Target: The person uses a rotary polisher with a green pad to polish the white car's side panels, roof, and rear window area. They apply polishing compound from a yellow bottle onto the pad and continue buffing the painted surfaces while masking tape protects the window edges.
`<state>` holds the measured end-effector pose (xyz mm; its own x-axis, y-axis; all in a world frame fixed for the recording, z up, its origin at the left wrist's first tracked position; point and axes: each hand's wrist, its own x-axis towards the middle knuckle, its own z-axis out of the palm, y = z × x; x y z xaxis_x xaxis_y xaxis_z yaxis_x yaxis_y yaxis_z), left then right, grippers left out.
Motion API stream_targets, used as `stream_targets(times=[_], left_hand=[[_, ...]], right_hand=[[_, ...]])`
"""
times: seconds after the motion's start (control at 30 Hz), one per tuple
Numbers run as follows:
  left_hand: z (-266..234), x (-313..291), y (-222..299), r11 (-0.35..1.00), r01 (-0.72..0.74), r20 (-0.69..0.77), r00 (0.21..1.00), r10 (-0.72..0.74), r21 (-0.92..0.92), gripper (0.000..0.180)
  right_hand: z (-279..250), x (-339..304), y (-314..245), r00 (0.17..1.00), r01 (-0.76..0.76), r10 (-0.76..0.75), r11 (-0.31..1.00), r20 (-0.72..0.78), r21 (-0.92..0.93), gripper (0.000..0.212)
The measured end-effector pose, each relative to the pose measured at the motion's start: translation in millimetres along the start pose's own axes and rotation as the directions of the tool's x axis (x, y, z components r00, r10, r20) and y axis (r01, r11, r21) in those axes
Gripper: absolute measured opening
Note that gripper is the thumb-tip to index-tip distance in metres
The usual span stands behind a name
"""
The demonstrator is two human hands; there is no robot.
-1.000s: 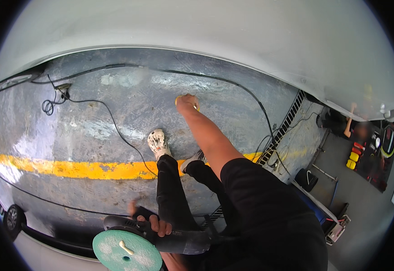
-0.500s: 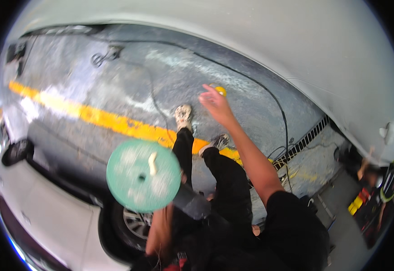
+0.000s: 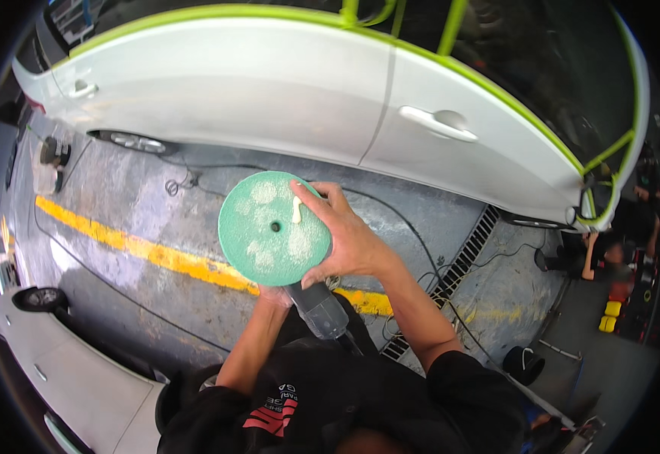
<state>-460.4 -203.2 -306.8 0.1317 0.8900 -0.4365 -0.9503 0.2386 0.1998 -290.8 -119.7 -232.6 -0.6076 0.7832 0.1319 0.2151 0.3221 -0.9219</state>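
A person in a black short-sleeved shirt (image 3: 360,393) with a red-and-white print holds up a dark grey, cylinder-bodied power polisher (image 3: 321,312) on a garage floor, its round mint-green foam pad (image 3: 258,216) facing the camera in front of the chest. The polisher's body slants down from beneath the pad toward the shirt. A cream-coloured dab of paste (image 3: 297,213) sits on the pad's face, right of its dark centre hole, amid pale, speckled patches.

The right hand (image 3: 351,240) is spread over the pad's right side, the index finger lying on the foam just beside the dab and the thumb at the lower right rim. The left hand (image 3: 275,293) is mostly hidden under the pad's lower edge, and whether it is clasped around the tool cannot be told.

Beyond the pad stands a white car (image 3: 269,83), lime-green tape (image 3: 216,11) edging its windows. A worn yellow stripe (image 3: 148,250) crosses the grey concrete floor (image 3: 156,291), where black cables trail near a slatted metal drain grate (image 3: 466,250). A pale, silvery car (image 3: 88,378) is at lower left. At right, a co-worker in dark clothing (image 3: 636,223) is near yellow blocks (image 3: 610,315), with a black bucket (image 3: 523,365) on the floor nearer the camera.
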Motion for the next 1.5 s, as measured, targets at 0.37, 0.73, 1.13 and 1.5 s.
stream_targets(times=[0.37,0.73,1.13,1.5], left_hand=[[59,-19,-68,0.965,0.044,0.033,0.998,-0.054,0.258,0.078],[164,22,-133,0.955,-0.167,0.242,0.964,0.106,0.246,0.076],[237,93,-123,0.934,-0.254,0.491,0.865,0.102,0.252,0.09],[256,102,-128,0.892,-0.369,0.501,0.842,0.201,0.261,0.08]], right_hand=[[-48,-117,-32,0.862,0.218,-0.201,0.976,-0.465,-0.018,0.073],[-102,-116,-86,0.695,-0.047,-0.39,0.814,-0.604,-0.579,0.048],[-378,-130,-69,0.256,0.513,-0.177,0.858,-0.95,-0.021,0.069],[-682,-201,23,-0.299,-0.388,-0.47,0.855,-0.83,-0.344,0.069]])
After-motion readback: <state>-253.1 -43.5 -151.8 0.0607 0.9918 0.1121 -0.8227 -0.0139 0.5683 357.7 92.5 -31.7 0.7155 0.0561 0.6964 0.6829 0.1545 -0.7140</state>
